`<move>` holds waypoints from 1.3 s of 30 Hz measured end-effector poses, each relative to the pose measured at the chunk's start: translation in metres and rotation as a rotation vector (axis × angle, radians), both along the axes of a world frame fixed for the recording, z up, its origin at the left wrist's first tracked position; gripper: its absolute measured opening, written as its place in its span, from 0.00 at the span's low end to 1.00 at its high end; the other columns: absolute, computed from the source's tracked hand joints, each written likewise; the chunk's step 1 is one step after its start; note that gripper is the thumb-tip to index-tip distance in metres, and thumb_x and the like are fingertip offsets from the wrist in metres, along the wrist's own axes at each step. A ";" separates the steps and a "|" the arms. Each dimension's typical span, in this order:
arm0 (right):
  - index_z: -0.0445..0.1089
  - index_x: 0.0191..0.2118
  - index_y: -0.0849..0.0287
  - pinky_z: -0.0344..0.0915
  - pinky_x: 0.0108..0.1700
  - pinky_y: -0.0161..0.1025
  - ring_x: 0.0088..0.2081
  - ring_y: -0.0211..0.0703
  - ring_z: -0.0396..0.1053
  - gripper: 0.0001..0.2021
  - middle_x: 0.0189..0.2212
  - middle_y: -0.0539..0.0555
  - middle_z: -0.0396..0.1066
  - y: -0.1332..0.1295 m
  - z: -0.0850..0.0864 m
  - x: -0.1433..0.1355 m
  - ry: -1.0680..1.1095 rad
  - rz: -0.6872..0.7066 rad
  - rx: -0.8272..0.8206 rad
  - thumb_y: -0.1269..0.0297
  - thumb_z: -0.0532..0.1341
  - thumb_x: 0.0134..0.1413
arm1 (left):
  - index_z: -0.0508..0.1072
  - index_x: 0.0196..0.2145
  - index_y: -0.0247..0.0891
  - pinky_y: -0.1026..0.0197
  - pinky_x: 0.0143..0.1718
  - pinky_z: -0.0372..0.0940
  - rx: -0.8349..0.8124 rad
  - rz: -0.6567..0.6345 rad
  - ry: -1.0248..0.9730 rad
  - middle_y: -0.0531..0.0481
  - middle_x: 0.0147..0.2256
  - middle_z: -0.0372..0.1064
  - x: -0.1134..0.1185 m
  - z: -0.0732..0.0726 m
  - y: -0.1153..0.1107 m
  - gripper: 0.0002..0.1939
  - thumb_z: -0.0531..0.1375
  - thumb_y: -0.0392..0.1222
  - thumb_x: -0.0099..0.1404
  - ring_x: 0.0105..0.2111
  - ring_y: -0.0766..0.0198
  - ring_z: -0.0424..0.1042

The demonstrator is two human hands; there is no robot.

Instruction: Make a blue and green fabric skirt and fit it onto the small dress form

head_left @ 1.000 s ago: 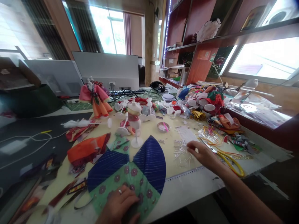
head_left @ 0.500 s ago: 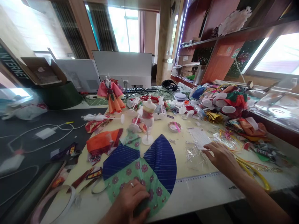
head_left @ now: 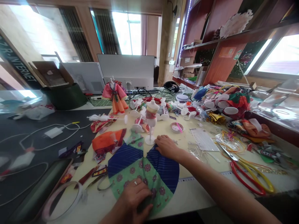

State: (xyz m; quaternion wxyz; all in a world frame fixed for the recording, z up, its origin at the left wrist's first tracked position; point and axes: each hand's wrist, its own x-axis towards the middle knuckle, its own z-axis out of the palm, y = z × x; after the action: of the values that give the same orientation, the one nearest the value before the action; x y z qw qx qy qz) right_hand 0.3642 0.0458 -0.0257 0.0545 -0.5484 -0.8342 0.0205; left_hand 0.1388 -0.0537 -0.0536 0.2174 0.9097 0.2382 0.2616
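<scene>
A round cloth of green flowered and navy striped panels lies on the table. My left hand, with a ring, rests on its lower green part, fingers spread and a dark gap under the palm. My right hand touches the upper edge of the right navy panel, fingers low and bent; whether they pinch the cloth is unclear. Just behind it stands a small white mannequin with a red and cream wrap. Red and yellow scissors lie to the right, blades apart.
A dressed doll form stands at the back left, near orange cloth. A bead dish, a white card and a fabric heap are to the right. A tape ring lies at lower left.
My right hand has moved left from beside the white card to the top of the navy panel. The scissors its arm covered now show. The view has shifted slightly.
</scene>
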 end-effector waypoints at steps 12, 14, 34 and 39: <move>0.67 0.32 0.60 0.60 0.39 0.37 0.34 0.40 0.66 0.04 0.32 0.52 0.70 -0.036 0.013 0.019 0.473 -0.002 -0.217 0.70 0.56 0.51 | 0.70 0.36 0.38 0.59 0.38 0.65 -0.160 0.167 -0.084 0.48 0.32 0.71 -0.006 -0.004 0.007 0.05 0.55 0.37 0.62 0.34 0.61 0.70; 0.67 0.33 0.59 0.61 0.37 0.34 0.35 0.38 0.67 0.04 0.32 0.51 0.70 -0.048 0.019 0.019 0.601 0.031 -0.297 0.68 0.55 0.54 | 0.70 0.36 0.39 0.59 0.39 0.65 -0.180 0.262 -0.148 0.48 0.33 0.71 -0.005 0.001 0.013 0.05 0.55 0.38 0.62 0.35 0.61 0.71; 0.68 0.35 0.62 0.55 0.30 0.29 0.29 0.32 0.61 0.11 0.28 0.49 0.67 -0.102 0.004 0.000 1.434 -0.027 -0.810 0.59 0.64 0.49 | 0.68 0.48 0.39 0.63 0.37 0.63 -0.711 0.188 -0.314 0.52 0.31 0.65 0.029 0.031 0.035 0.17 0.55 0.36 0.61 0.33 0.66 0.67; 0.68 0.29 0.61 0.54 0.26 0.29 0.24 0.31 0.60 0.12 0.23 0.47 0.65 -0.107 -0.001 -0.011 1.492 -0.166 -0.686 0.57 0.64 0.48 | 0.67 0.46 0.38 0.57 0.44 0.64 -0.349 0.336 -0.315 0.48 0.37 0.68 0.029 0.028 0.026 0.14 0.56 0.35 0.60 0.39 0.61 0.68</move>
State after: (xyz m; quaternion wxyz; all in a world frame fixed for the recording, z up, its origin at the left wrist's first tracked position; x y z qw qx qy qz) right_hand 0.3531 -0.0607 -0.0267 0.4252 -0.4367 -0.4829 0.6288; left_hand 0.1678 -0.0275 -0.0252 0.3588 0.7546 0.3902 0.3869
